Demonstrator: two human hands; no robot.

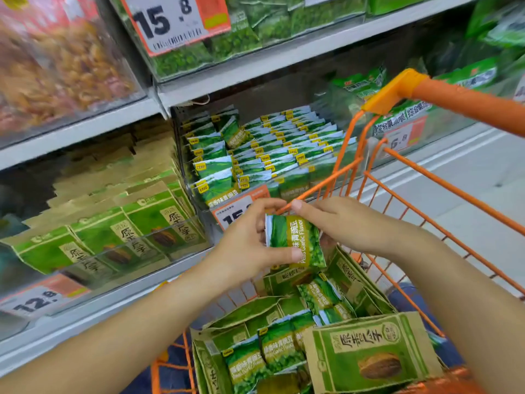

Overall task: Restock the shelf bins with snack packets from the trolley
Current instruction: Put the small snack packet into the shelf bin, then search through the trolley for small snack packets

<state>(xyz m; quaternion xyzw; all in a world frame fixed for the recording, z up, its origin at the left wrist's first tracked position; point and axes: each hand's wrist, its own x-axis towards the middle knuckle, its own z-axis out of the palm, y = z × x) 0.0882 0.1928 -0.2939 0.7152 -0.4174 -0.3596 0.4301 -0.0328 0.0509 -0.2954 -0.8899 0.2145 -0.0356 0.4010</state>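
A small green garlic-pea packet point(295, 240) hangs above the orange trolley point(426, 177), held between both hands. My left hand point(250, 243) pinches its left edge with thumb and fingers. My right hand point(341, 223) grips its right side, the thumb over the top edge. Below them the trolley holds more pea packets point(272, 348) mixed with larger brown-and-green seed packets point(369, 354). Straight ahead, a clear shelf bin point(235, 200) is filled with rows of the same pea packets point(272, 149).
A bin of brown-and-green seed packets point(108, 223) sits to the left on the same shelf level. Above are bins of orange snacks point(56, 66) and green packets point(241, 32). Price tags point(170, 21) hang on the bin fronts. The trolley handle point(454, 100) crosses the upper right.
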